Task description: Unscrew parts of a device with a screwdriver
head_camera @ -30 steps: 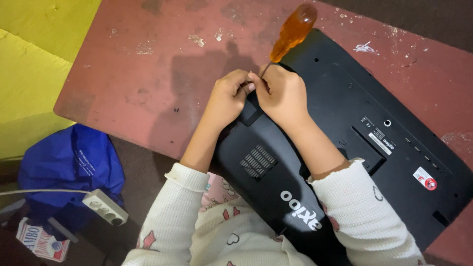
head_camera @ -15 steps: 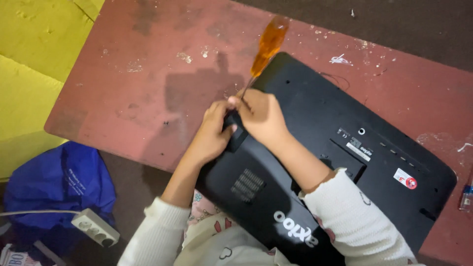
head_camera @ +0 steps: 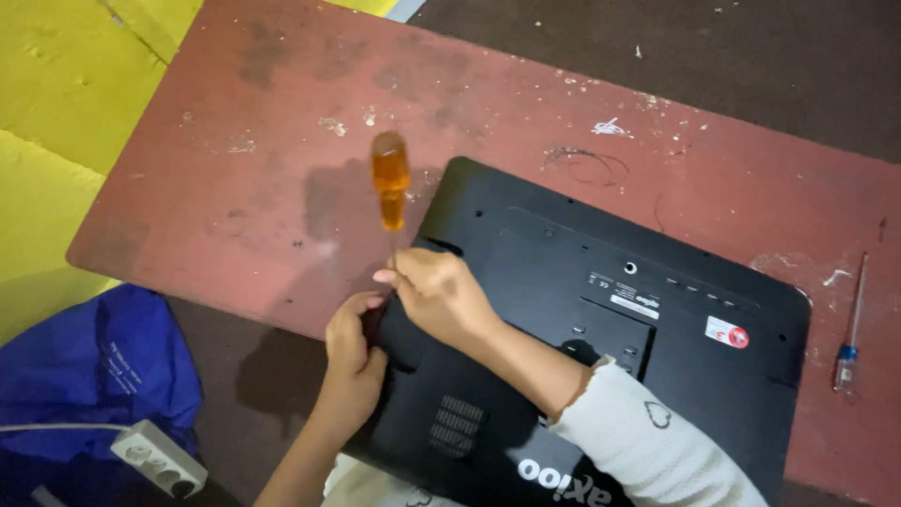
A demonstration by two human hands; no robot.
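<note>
Right hand (head_camera: 439, 293): fingers curled tight around the thin metal shaft of a screwdriver (head_camera: 389, 180), gripping low down near the tip; the amber handle stands up above the knuckles, tilted slightly away from the person. The tip itself is hidden under the fingers, so I cannot tell exactly where it meets the casing.

Left hand (head_camera: 352, 349): fingers bent and pressed flat-ish against the near left corner of the black monitor back (head_camera: 601, 319), thumb up toward the right hand; it holds nothing, only steadies the casing (the two hands are almost touching).

The monitor lies face down on a worn red table (head_camera: 235, 188), its near edge hanging over the table's edge toward the person. A vent grille sits on the casing just below the hands.

Well apart, at the table's right edge: a small blue-handled screwdriver (head_camera: 848, 338). On the floor to the left: a blue bag (head_camera: 103, 366) with a white power strip (head_camera: 160, 457) beside it.
</note>
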